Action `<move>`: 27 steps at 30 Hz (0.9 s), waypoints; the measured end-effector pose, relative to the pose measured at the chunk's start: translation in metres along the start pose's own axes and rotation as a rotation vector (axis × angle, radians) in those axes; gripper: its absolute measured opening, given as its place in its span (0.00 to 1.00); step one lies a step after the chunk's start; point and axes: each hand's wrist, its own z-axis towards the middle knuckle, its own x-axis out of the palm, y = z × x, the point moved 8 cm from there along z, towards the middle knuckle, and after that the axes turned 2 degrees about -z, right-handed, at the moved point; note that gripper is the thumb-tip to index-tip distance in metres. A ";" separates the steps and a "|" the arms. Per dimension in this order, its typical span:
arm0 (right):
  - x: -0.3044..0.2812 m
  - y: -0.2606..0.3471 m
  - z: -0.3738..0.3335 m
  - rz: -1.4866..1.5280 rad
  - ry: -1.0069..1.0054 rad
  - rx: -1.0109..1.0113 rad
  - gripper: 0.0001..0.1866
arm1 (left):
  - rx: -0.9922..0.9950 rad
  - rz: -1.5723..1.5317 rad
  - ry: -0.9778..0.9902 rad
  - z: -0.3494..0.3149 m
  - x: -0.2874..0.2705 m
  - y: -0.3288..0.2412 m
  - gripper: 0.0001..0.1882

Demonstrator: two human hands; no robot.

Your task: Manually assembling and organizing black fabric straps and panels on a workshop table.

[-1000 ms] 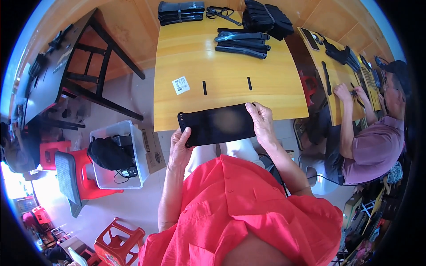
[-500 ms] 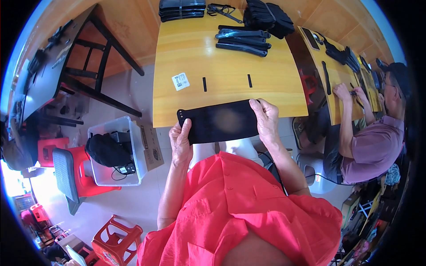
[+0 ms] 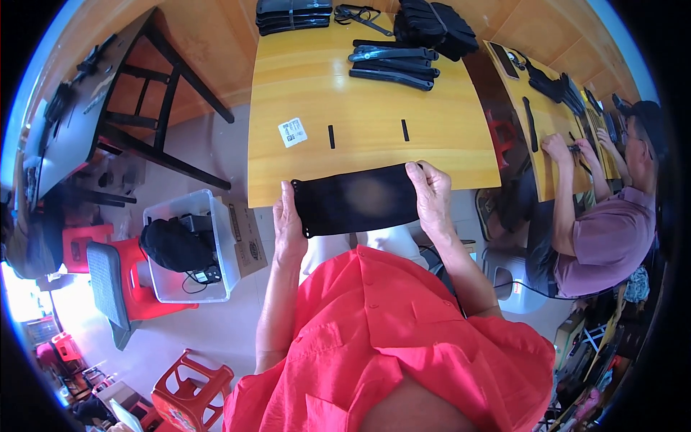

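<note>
A flat, black, flexible rectangular panel point(image 3: 356, 201) is stretched between my two hands, just off the near edge of the wooden table point(image 3: 374, 108). Small light dots run along its left end. My left hand point(image 3: 291, 227) pinches that end, thumb upward, other fingers partly hidden behind. At the opposite end my right hand point(image 3: 433, 196) grips the panel with its thumb on top. Beyond it on the tabletop lie a short black strip point(image 3: 332, 137), a second black strip point(image 3: 405, 130) and a white printed label point(image 3: 292, 132).
Long black bands point(image 3: 394, 66) are piled farther back, behind them a black bundle point(image 3: 435, 30) and a black stack point(image 3: 294, 16). A clear plastic bin point(image 3: 229, 252) stands at left beside a red stool point(image 3: 191, 392). A co-worker point(image 3: 604, 237) sits at the right table point(image 3: 551, 155).
My left hand has shifted its hold on the panel's left end, and more of the dotted edge now shows. My right hand keeps its grip.
</note>
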 end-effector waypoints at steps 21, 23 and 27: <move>0.008 -0.009 -0.005 -0.131 -0.029 -0.019 0.24 | 0.825 0.647 -0.226 -0.015 -0.002 -0.044 0.20; 0.010 -0.014 -0.006 -0.142 -0.054 -0.005 0.22 | 0.851 0.703 -0.266 -0.017 0.004 -0.049 0.20; 0.013 -0.005 -0.006 -0.127 -0.059 -0.015 0.21 | 0.857 0.771 -0.299 -0.013 0.003 -0.054 0.18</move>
